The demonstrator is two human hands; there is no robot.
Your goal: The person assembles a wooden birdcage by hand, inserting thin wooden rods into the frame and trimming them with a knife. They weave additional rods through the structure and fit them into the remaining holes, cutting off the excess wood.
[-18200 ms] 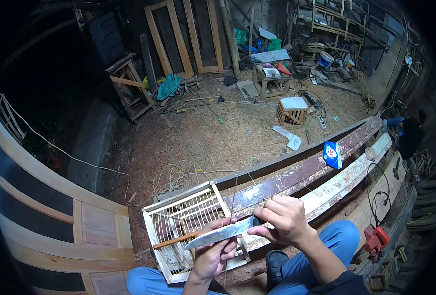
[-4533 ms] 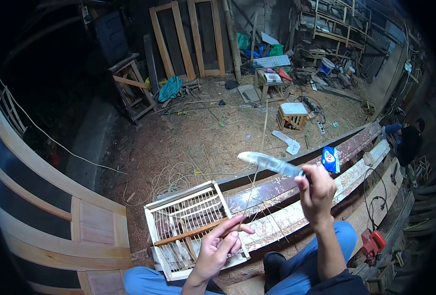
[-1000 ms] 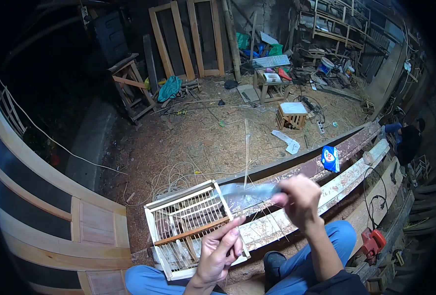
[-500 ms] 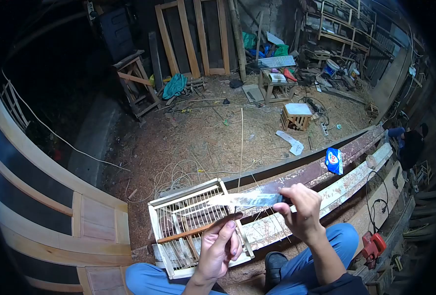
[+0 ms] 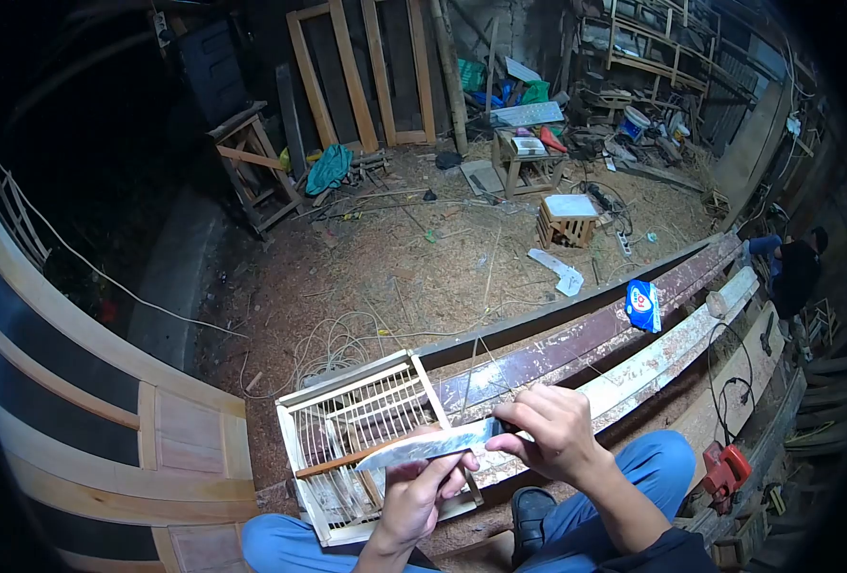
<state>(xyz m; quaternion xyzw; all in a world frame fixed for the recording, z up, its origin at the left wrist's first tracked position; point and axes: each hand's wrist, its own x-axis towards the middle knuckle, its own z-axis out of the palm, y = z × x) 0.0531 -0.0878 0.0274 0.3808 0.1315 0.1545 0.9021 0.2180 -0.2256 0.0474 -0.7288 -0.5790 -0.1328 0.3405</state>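
A large knife (image 5: 428,446) with a broad, shiny blade points left in front of me. My right hand (image 5: 550,432) is closed round its handle. Just under the blade is my left hand (image 5: 416,501), its fingers pinched together on a thin strip that the blade mostly hides. A wooden frame with thin bars (image 5: 301,485), like a cage panel, lies behind my left hand, with a brown slat across it. It rests on the long planks (image 5: 500,374).
A blue packet (image 5: 643,306) lies on the planks. A red power tool (image 5: 726,470) is at the lower right, near a black cable. Wooden door panels (image 5: 190,420) stand at left. A small crate (image 5: 567,222) sits on the littered floor. A person (image 5: 798,267) is at far right.
The knife has moved down and left, over my left hand, and now tilts with its tip lower. The thin upright strip has swung to the right. The view has shifted slightly.
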